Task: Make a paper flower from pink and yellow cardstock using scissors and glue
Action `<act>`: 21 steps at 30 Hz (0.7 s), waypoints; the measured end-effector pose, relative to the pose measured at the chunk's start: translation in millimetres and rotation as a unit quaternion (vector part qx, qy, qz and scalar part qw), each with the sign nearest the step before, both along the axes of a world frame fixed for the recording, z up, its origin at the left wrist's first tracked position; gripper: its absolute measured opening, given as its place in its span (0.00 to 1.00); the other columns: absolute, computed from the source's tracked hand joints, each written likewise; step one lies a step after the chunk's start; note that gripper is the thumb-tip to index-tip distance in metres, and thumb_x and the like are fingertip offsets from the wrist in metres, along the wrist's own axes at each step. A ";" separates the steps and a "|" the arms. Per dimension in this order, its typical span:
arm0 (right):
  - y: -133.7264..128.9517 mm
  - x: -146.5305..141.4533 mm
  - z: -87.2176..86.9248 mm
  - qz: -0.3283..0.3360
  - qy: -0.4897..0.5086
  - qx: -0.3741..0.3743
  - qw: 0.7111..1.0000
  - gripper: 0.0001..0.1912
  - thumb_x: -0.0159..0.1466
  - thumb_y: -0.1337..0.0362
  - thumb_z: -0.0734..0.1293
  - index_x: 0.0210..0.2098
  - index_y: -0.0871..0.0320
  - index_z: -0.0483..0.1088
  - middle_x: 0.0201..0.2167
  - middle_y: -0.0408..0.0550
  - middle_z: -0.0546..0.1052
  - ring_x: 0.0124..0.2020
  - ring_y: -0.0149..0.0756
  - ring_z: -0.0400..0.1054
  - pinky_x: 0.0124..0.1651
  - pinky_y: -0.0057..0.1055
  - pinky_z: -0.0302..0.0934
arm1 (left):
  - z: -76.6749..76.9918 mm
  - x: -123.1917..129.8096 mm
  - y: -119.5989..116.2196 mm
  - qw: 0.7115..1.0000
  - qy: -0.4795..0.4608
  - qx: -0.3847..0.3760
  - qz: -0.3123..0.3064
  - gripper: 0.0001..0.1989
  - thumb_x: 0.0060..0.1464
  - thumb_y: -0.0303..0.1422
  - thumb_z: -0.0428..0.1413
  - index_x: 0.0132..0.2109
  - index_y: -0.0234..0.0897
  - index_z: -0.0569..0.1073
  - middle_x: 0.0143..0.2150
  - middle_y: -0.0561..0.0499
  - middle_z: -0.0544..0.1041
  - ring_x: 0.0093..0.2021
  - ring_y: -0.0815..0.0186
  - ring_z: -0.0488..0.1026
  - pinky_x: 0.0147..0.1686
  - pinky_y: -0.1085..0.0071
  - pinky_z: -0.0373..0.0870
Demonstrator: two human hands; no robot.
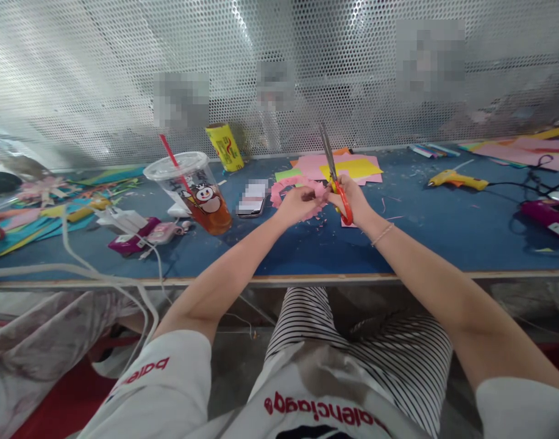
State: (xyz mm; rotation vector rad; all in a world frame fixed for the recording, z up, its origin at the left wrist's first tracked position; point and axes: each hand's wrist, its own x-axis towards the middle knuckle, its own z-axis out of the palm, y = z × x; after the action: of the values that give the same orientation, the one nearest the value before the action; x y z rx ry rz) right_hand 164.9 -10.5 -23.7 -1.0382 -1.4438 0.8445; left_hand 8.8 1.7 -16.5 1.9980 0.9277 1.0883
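Observation:
Pinched in my left hand [296, 206] is a ring-shaped strip of pink paper [283, 185] with a ruffled, cut edge. My right hand [353, 198] has a pair of scissors [346, 210] with orange-red handles looped on it, the blades pointing up and away from the paper. The right fingertips meet the pink paper close to the left ones; whether they grip it too is hard to see. Behind the hands lie pink, green and yellow paper sheets [359, 167], and small pink scraps dot the blue table under them.
A plastic cup of brown drink [210, 210] with a red straw, a phone [253, 198] and a yellow can [226, 147] stand left. Rightward are a yellow glue gun [459, 180] and a purple power strip [547, 216]. White cables [78, 268] cross the table's left edge.

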 end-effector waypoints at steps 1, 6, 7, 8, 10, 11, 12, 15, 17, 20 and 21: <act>-1.4 -0.1 0.6 -0.002 -0.001 -0.007 1.000 0.14 0.46 0.70 0.62 0.31 0.54 0.54 0.26 0.39 0.64 0.27 0.29 0.62 0.32 0.31 0.58 | 1.8 0.5 -1.0 1.000 -0.013 0.002 0.003 0.12 0.45 0.31 0.58 0.20 0.35 0.65 0.18 0.57 0.62 0.21 0.74 0.57 0.23 0.74 0.52; -5.4 -1.1 -0.5 0.010 0.023 -0.016 1.000 0.15 0.49 0.65 0.64 0.32 0.53 0.54 0.26 0.39 0.63 0.25 0.29 0.60 0.27 0.30 0.56 | 9.9 1.8 -6.5 0.998 -0.038 0.045 0.034 0.14 0.45 0.28 0.59 0.18 0.35 0.63 0.18 0.58 0.57 0.22 0.74 0.54 0.24 0.73 0.50; -5.8 -1.6 -0.8 0.014 0.025 -0.016 0.999 0.15 0.49 0.64 0.65 0.32 0.53 0.54 0.26 0.39 0.63 0.25 0.29 0.60 0.27 0.30 0.56 | 10.7 1.9 -7.5 0.997 -0.039 0.050 0.038 0.14 0.46 0.27 0.58 0.18 0.35 0.63 0.18 0.58 0.57 0.22 0.74 0.54 0.24 0.73 0.49; -6.3 -2.2 -0.8 0.017 0.024 -0.015 0.999 0.16 0.48 0.63 0.65 0.32 0.53 0.54 0.26 0.40 0.63 0.26 0.29 0.60 0.26 0.30 0.56 | 11.0 2.1 -8.4 0.997 -0.040 0.052 0.043 0.14 0.46 0.27 0.58 0.18 0.35 0.63 0.18 0.58 0.56 0.22 0.74 0.53 0.24 0.73 0.49; -7.8 -3.3 -0.1 0.022 0.019 -0.012 1.000 0.17 0.48 0.62 0.66 0.33 0.53 0.54 0.27 0.40 0.63 0.27 0.30 0.60 0.26 0.30 0.57 | 10.6 2.7 -9.5 0.997 -0.053 0.040 0.051 0.13 0.47 0.27 0.58 0.19 0.35 0.64 0.18 0.58 0.57 0.21 0.74 0.53 0.23 0.73 0.48; -8.7 -3.7 0.6 0.023 0.016 -0.010 1.000 0.17 0.48 0.62 0.66 0.33 0.53 0.54 0.27 0.40 0.63 0.27 0.30 0.61 0.26 0.29 0.57 | 9.9 3.2 -9.5 0.996 -0.065 0.024 0.052 0.12 0.47 0.28 0.58 0.20 0.35 0.66 0.18 0.58 0.59 0.21 0.74 0.54 0.23 0.73 0.49; -9.6 -4.1 1.4 0.024 0.014 -0.008 1.000 0.17 0.48 0.63 0.66 0.33 0.53 0.54 0.27 0.40 0.64 0.28 0.30 0.61 0.26 0.29 0.56 | 8.9 3.8 -9.2 0.995 -0.083 0.005 0.051 0.11 0.47 0.29 0.59 0.21 0.35 0.67 0.18 0.58 0.60 0.21 0.75 0.55 0.23 0.74 0.49; -11.3 -4.9 3.8 0.022 0.014 -0.008 1.000 0.16 0.49 0.65 0.65 0.33 0.53 0.53 0.27 0.40 0.63 0.28 0.30 0.61 0.27 0.29 0.56 | 5.4 5.1 -6.7 0.988 -0.139 -0.050 0.039 0.10 0.47 0.30 0.60 0.23 0.34 0.68 0.18 0.57 0.64 0.20 0.76 0.57 0.23 0.75 0.53; -11.7 -5.0 5.2 0.021 0.012 -0.011 1.000 0.15 0.49 0.67 0.64 0.33 0.53 0.53 0.27 0.40 0.63 0.27 0.30 0.61 0.27 0.30 0.56 | 3.4 5.1 -4.8 0.983 -0.165 -0.070 0.034 0.09 0.46 0.30 0.61 0.24 0.34 0.70 0.19 0.56 0.67 0.21 0.76 0.60 0.24 0.75 0.55; -12.7 -4.2 7.1 0.020 0.000 -0.008 1.000 0.16 0.50 0.66 0.66 0.32 0.53 0.53 0.26 0.40 0.62 0.27 0.29 0.60 0.27 0.29 0.56 | 1.9 3.9 -2.9 0.978 -0.188 -0.087 0.037 0.07 0.45 0.30 0.62 0.25 0.33 0.72 0.22 0.54 0.71 0.23 0.75 0.65 0.26 0.76 0.61; -13.3 -3.5 7.6 0.024 -0.006 -0.004 1.000 0.16 0.51 0.64 0.67 0.32 0.53 0.53 0.26 0.39 0.62 0.26 0.28 0.59 0.26 0.29 0.55 | 1.9 3.4 -2.6 0.975 -0.199 -0.094 0.038 0.07 0.45 0.30 0.62 0.26 0.32 0.73 0.23 0.53 0.72 0.24 0.75 0.67 0.28 0.76 0.63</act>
State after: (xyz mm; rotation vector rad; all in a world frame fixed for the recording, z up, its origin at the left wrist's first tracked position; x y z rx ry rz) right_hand 161.3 -23.8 -16.1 -1.0193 -1.4814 0.8815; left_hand 12.2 -0.9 -14.6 1.5279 0.8589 1.3288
